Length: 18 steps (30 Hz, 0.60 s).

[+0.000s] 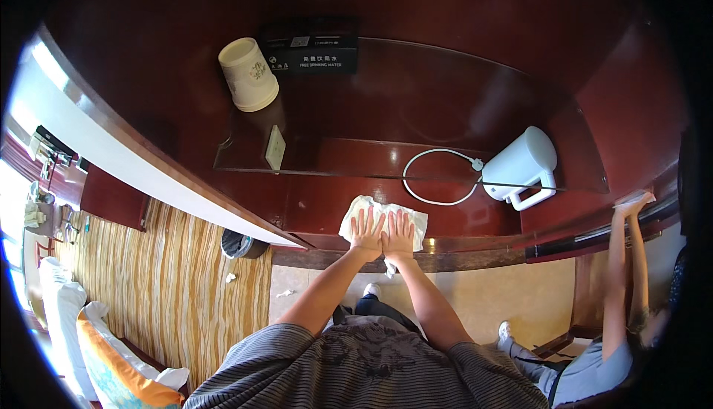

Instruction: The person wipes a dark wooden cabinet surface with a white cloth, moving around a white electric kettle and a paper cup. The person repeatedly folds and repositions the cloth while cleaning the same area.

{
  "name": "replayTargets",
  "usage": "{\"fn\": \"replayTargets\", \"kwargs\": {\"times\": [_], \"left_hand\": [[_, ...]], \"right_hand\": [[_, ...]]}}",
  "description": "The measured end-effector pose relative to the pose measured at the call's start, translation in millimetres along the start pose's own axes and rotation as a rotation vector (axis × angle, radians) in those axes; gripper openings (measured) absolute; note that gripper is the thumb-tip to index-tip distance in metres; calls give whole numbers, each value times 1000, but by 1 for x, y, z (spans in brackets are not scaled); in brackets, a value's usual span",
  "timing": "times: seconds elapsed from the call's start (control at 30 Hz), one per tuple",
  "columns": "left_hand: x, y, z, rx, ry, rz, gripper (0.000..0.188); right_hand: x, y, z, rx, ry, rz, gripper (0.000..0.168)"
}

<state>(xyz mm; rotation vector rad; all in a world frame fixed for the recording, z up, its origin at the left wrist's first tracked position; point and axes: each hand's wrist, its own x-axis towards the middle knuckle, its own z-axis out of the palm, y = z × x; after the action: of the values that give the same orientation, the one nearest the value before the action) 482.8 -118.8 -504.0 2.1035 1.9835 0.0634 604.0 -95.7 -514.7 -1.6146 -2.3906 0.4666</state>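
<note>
Both my hands lie flat, side by side, on a white cloth (420, 225) spread at the front of a dark red wooden counter (317, 203). My left hand (366, 233) presses on its left part with the fingers spread. My right hand (398, 234) rests just beside it, fingers also apart. A tail of the cloth hangs over the front edge. Behind and to the right stands a white electric kettle (515, 161), its white cord (409, 158) looped on the counter. Between my hands and the glass shelf (445, 97) above there is a gap.
On the shelf, paper cups (248, 74) stand upside down beside a black box (317, 55) bearing writing. A socket plate (276, 148) is on the back panel. At right, a person (590, 373) reaches with a white cloth (635, 198). A waste bin (242, 243) stands left on the floor.
</note>
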Motion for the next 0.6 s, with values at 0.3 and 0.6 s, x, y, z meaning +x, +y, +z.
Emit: {"fn": "replayTargets", "kwargs": {"times": [0.3, 0.6], "left_hand": [[40, 2, -23, -1, -218, 58, 75], [84, 2, -25, -15, -150, 6, 61]], "right_hand": [[32, 19, -11, -27, -49, -32, 60], [73, 34, -10, 28, 15, -53, 50]]}}
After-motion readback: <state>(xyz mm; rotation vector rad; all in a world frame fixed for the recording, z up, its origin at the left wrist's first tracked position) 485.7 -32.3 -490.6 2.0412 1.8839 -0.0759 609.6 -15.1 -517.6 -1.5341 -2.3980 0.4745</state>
